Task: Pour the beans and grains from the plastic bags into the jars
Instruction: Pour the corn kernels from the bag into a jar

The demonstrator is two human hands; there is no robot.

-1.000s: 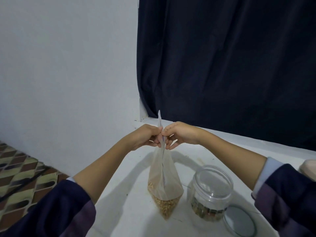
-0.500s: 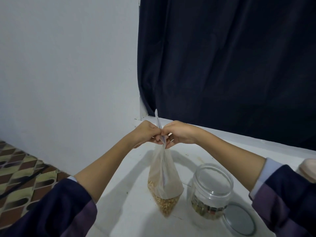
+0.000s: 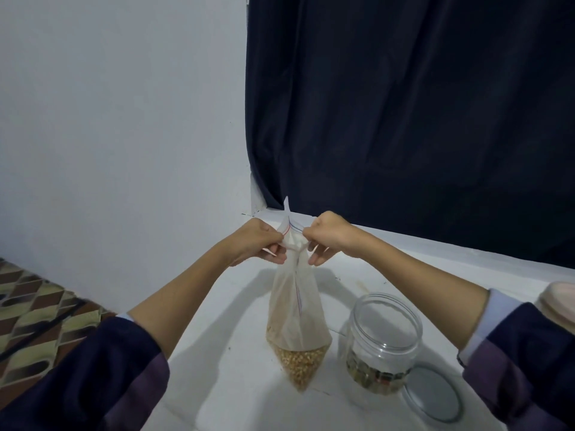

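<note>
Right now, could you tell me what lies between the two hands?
Head view: the zip-seal top of the bag, pinched by left hand and right hand.

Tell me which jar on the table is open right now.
The clear plastic jar right of the held bag: no lid, its grey lid lying beside it. The jar at the right edge stays capped.

Dark navy sleeves (image 3: pixel 93 368) with purple panels, pale blue cuffs (image 3: pixel 494 303).
</note>
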